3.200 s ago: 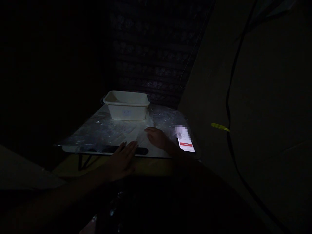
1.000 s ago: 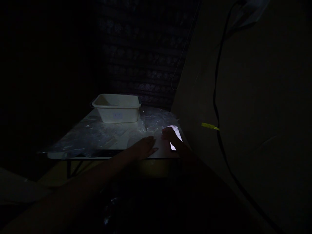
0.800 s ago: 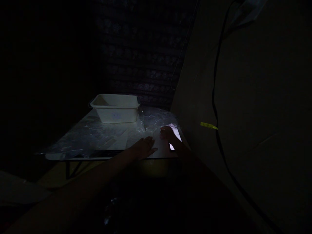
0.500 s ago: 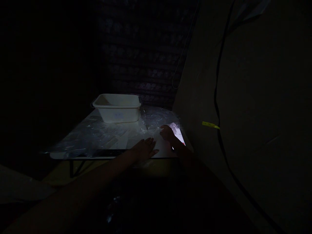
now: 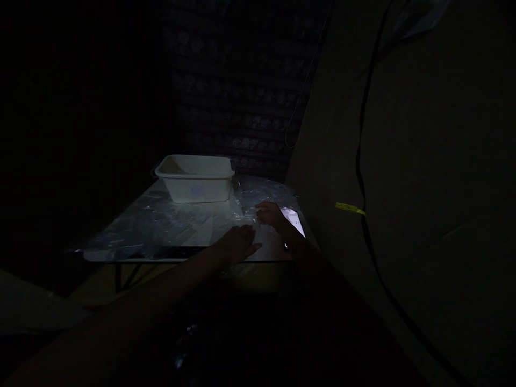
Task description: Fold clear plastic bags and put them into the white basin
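Dim light covers the room; a patterned backdrop (image 5: 242, 115) stands at twelve o'clock, behind a white table (image 5: 94, 256). Clock positions are read from the table's middle, twelve pointing away from the wearer.

At nine o'clock, crumpled clear plastic film (image 5: 141, 223) lies on the tabletop, overhanging the left end; more of it reaches round to one o'clock. A dark strip (image 5: 177, 252) runs along the near edge, from about eight to six. A pale rectangular tub (image 5: 197, 189) sits upright at twelve, with a small label on its front wall.

At four o'clock, the left hand (image 5: 236, 244) is palm down and open, fingers slightly spread, over the near part of the tabletop and beside thin film. At three, the right hand (image 5: 269, 214) is partly curled, fingertips at the film; whether it grips any cannot be determined. Just beside its wrist, further out at three, lies a lit phone (image 5: 294, 219), partly covered by the forearm. Beyond, also at three, a dark cable (image 5: 358, 161) hangs down a wall, bearing a yellow tag (image 5: 350, 208).
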### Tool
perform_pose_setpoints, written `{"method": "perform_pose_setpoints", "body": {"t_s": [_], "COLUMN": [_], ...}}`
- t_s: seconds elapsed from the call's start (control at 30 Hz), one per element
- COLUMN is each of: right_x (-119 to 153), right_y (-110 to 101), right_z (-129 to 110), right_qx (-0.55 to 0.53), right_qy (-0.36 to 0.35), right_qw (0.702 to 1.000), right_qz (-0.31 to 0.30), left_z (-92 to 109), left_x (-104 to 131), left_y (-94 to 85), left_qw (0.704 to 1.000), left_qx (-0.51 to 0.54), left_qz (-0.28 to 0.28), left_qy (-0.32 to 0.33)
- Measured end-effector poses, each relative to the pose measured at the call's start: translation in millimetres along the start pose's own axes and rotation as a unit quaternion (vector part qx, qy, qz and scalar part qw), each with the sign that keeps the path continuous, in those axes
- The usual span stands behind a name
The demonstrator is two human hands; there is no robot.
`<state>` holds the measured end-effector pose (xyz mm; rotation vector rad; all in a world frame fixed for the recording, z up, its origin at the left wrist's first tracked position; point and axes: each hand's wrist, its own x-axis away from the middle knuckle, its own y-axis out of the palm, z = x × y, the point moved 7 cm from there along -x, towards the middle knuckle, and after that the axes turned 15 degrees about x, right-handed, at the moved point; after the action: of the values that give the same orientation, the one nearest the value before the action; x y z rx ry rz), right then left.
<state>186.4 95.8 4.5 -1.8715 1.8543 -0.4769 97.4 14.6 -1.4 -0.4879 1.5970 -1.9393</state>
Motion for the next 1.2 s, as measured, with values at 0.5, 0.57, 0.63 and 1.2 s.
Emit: {"method": "perform_pose_setpoints", "body": {"t_s": [0.5, 0.57, 0.63, 1.2], "right_x": [23.0, 21.4, 19.6, 57.6], "right_y": [32.9, 29.4, 20.4, 27.7], "right_z": [-3.4, -0.9, 2.8, -7.3], "right_qx": [-0.157, -0.148, -0.069, 0.517], "right_qy": [0.105, 0.085, 0.059, -0.164], "right_qw": [0.975, 0.98, 0.995, 0.84], "right_qz": [-0.119, -0.1, -0.05, -0.014], "left_z": [-61.8, -49.4, -42.7, -50.2], "left_x": [14.9, 12.5, 12.4, 20.8], "left_y": [-31.7, -22.3, -12.7, 3.2], "left_qw": [0.993, 0.998, 0.999, 0.996], "left_qx": [-0.013, 0.004, 0.009, -0.009], "left_qz": [0.029, 0.003, -0.021, -0.059], "left_qy": [-0.112, -0.061, -0.043, -0.073]}}
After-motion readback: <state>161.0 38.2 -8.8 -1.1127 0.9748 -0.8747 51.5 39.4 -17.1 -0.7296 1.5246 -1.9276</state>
